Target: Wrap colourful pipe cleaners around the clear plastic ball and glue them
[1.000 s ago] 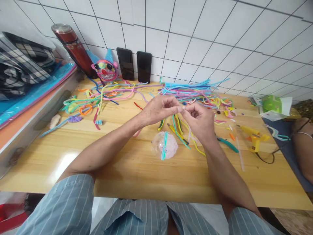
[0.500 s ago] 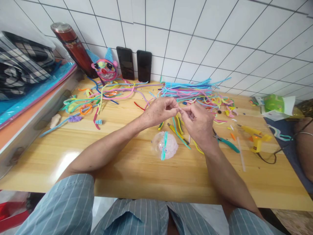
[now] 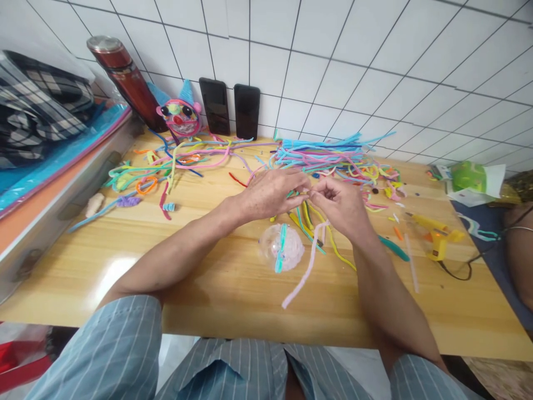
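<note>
Over the middle of the table, my left hand (image 3: 272,193) and my right hand (image 3: 339,204) meet at the fingertips. Both are closed in a pinch on a pale pink pipe cleaner (image 3: 308,266); the part between the fingertips is mostly hidden. Its long tail hangs below my right hand, toward the table's front. Beneath my hands rests a clear plastic ball (image 3: 268,248), its right half covered in pale pink, with a teal pipe cleaner strip (image 3: 281,247) across the middle. Yellow-handled pliers (image 3: 306,222) and loose teal and yellow pipe cleaners lie behind the ball.
A bundle of pipe cleaners (image 3: 320,153) lies by the wall. Loose coloured pieces (image 3: 145,175) spread left. At the back stand a red flask (image 3: 125,83), a decorated face ball (image 3: 180,118) and two phones (image 3: 247,111). A yellow glue gun (image 3: 435,233) lies right, near another person's arm (image 3: 518,250).
The pale pink pipe cleaner's tail now shows, hanging below my right hand. My left fingers have straightened somewhat, and my right hand has shifted slightly. The ball stays in place.
</note>
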`<state>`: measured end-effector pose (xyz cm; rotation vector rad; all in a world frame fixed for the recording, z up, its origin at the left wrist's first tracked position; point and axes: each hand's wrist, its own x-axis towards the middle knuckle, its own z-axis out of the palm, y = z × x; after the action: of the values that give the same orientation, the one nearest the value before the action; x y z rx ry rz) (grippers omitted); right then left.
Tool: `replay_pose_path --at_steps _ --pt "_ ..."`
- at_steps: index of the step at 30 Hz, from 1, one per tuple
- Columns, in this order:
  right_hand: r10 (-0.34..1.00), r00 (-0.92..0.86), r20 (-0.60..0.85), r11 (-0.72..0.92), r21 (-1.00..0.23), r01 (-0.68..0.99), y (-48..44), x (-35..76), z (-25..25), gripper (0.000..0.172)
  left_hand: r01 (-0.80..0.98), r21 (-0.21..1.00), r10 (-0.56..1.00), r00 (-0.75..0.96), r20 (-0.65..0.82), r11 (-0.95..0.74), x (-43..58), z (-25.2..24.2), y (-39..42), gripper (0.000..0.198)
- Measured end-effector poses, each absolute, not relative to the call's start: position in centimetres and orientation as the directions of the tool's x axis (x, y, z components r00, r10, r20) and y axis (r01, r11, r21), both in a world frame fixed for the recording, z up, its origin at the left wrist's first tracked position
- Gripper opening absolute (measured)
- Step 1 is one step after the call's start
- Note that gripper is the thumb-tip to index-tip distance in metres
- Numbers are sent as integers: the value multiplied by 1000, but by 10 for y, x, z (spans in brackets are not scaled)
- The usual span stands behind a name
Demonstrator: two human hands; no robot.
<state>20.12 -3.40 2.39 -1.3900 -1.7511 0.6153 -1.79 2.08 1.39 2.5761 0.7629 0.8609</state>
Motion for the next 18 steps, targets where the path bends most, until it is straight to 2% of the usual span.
replay_pose_path --at_steps 5,15,18 --pt "977 -110 181 211 -886 412 -32 202 29 14 329 470 559 642 525 -819 -19 15 23 19" --pt "987 -130 91 118 -968 223 -28 202 28 17 240 511 530 643 554 -825 -20 14 28 19" --pt "987 -148 56 85 -977 197 -29 203 28 19 232 542 540 661 521 -807 -22 18 27 19"
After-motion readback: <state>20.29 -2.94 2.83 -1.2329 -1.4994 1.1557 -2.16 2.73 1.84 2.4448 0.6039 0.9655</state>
